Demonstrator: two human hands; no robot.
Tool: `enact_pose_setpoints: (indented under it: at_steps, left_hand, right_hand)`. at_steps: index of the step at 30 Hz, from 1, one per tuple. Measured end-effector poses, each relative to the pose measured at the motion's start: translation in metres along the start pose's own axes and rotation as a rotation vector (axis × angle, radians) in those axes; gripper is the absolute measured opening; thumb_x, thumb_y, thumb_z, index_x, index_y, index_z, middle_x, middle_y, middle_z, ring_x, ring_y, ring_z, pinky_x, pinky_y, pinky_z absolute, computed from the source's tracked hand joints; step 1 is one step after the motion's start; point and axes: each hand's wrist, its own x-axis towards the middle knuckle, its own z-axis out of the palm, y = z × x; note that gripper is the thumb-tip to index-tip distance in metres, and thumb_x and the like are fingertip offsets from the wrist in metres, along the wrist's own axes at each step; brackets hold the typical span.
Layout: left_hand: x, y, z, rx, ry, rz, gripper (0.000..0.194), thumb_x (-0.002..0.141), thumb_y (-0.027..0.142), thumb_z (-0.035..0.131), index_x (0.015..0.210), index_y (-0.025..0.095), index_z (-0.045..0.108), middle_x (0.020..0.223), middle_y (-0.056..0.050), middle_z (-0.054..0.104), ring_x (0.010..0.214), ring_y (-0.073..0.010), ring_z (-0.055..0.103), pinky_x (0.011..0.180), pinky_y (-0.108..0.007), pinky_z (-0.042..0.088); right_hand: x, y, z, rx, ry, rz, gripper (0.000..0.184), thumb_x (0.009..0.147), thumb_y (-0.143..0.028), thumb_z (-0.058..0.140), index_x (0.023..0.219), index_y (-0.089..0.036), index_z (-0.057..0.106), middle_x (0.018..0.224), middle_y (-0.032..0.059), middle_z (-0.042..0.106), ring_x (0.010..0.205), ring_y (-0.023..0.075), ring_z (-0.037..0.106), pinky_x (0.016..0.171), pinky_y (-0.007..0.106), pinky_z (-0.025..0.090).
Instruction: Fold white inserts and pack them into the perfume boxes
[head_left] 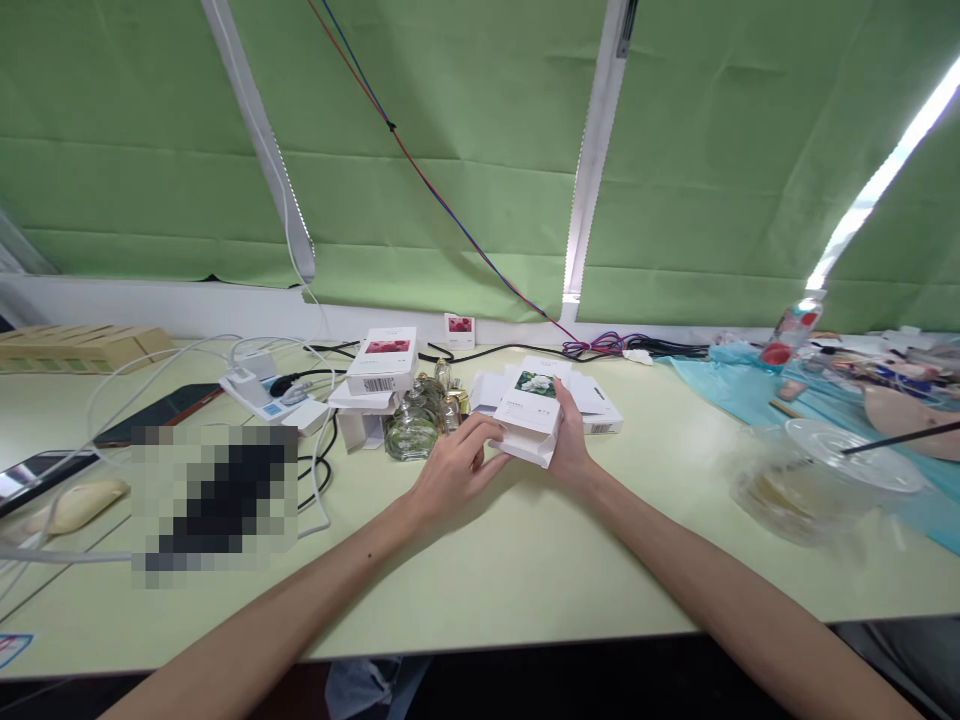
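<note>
Right hand [571,440] grips white box [529,410] | left hand [459,462] at its near end, grip unclear

White light glares between the blinds [465,80], strongest at right; the desk [487,580] is bright, dark below. A pixelated patch [217,510] blots the left; wide-angle distortion stretches the edges.

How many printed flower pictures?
3: on the open carton in the right hand, the red-flowered carton to its left, and the small box or card behind. More may be hidden.
</note>
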Motion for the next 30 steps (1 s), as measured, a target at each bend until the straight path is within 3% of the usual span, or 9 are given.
enact_pose_setpoints:
  at_steps: [17, 30]
  left_hand:
    - [0.0012, 0.0019, -0.002, -0.018, -0.016, 0.007, 0.017, 0.093, 0.023, 0.059, 0.082, 0.018, 0.048, 0.105, -0.005, 0.063, 0.05, -0.0022, 0.045, 0.05, -0.02, 0.042]
    - [0.0022, 0.0026, -0.0031, -0.021, -0.014, 0.011, 0.017, 0.091, 0.019, 0.06, 0.078, 0.018, 0.047, 0.109, -0.008, 0.062, 0.052, -0.003, 0.047, 0.05, -0.02, 0.043]
  right_hand:
    - [-0.0004, 0.002, -0.0008, -0.004, -0.033, -0.016, 0.049, 0.078, -0.061, 0.064, 0.101, -0.018, 0.068, 0.093, 0.0092, 0.078, 0.1, 0.031, 0.072, 0.087, 0.043, 0.059]
    - [-0.0032, 0.0012, -0.0004, -0.051, -0.014, 0.021, 0.054, 0.079, -0.067, 0.059, 0.103, -0.019, 0.068, 0.091, 0.009, 0.079, 0.097, 0.0306, 0.073, 0.081, 0.041, 0.06]
